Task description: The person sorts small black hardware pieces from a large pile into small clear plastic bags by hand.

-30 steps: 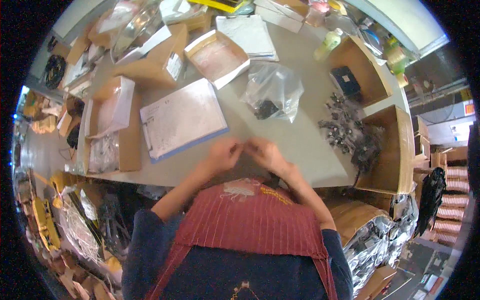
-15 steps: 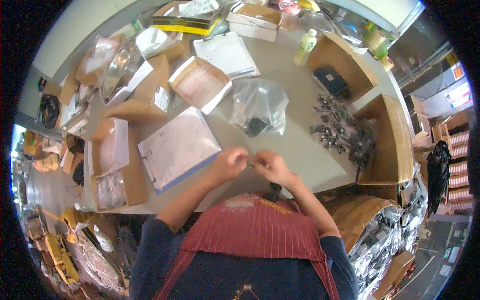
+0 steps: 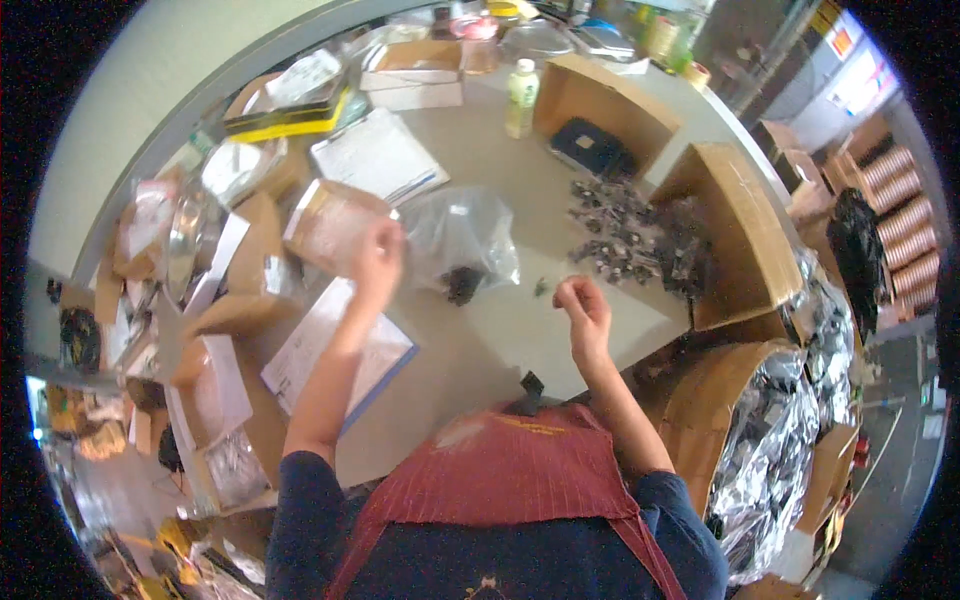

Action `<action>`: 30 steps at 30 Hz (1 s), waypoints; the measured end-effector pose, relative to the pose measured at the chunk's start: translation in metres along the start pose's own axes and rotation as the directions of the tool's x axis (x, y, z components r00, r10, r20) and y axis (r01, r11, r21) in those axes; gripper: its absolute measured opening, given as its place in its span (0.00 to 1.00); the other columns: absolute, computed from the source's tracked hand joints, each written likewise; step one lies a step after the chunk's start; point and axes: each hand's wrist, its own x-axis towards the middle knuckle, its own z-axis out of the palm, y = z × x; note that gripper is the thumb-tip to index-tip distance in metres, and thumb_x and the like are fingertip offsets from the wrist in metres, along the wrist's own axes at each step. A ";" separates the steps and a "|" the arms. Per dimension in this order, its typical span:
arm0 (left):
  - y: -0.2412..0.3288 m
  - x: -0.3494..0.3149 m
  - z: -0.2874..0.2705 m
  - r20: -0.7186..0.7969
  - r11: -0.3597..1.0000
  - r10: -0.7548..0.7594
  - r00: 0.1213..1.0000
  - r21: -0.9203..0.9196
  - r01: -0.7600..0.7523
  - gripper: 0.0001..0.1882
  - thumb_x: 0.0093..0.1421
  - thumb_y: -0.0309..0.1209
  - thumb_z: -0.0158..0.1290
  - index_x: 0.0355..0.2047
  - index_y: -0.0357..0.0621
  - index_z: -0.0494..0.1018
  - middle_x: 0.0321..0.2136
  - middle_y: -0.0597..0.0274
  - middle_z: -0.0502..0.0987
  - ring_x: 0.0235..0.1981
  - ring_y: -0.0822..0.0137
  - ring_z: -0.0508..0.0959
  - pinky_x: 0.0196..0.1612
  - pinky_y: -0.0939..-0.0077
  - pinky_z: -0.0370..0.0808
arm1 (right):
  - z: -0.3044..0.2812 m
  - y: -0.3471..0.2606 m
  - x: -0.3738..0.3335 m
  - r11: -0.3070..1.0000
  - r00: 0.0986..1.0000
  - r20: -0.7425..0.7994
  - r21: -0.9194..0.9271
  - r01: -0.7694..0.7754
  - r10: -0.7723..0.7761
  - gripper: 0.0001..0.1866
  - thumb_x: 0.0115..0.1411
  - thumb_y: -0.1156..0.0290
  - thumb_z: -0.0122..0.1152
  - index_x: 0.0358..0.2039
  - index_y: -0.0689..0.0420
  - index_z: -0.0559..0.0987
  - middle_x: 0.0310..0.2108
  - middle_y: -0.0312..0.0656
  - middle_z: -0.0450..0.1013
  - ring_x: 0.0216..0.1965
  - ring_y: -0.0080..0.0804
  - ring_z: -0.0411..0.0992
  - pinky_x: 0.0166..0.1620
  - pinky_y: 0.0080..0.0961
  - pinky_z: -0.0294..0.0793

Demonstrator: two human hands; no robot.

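Note:
My left hand (image 3: 380, 252), smeared by motion, is over the edge of a shallow cardboard box (image 3: 318, 238) with clear plastic in it. Whether it holds anything does not show. Its forearm crosses a clipboard with papers (image 3: 385, 355). Over the right half of the table, my right hand (image 3: 588, 305) has its fingers curled together; what they hold, if anything, cannot be made out. Just left of its fingertips is a tiny dark piece (image 3: 541, 287). Between my hands lies a clear plastic bag (image 3: 460, 225) with black parts (image 3: 462, 285) at its near end.
A heap of small black parts (image 3: 625, 235) lies at the right, beside open cardboard boxes (image 3: 740, 235). A green-labelled bottle (image 3: 521, 98) stands at the back. A black piece (image 3: 531, 382) sits at the near table edge by my apron. More boxes (image 3: 415, 85) line the back and left.
My hands were together near the table's front edge and are now apart. The left moved up and left to the shallow box, the right moved forward and right. The whole view has turned.

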 end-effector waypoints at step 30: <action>0.095 -0.132 -0.050 0.534 0.515 -0.324 0.781 -0.593 0.619 0.29 0.67 0.41 0.48 0.65 0.39 0.62 0.66 0.59 0.63 0.68 0.64 0.58 0.68 0.65 0.53 | 0.108 0.005 -0.003 0.928 0.889 0.443 0.269 -0.256 0.117 0.13 0.61 0.70 0.64 0.45 0.61 0.77 0.33 0.36 0.76 0.32 0.28 0.74 0.39 0.26 0.75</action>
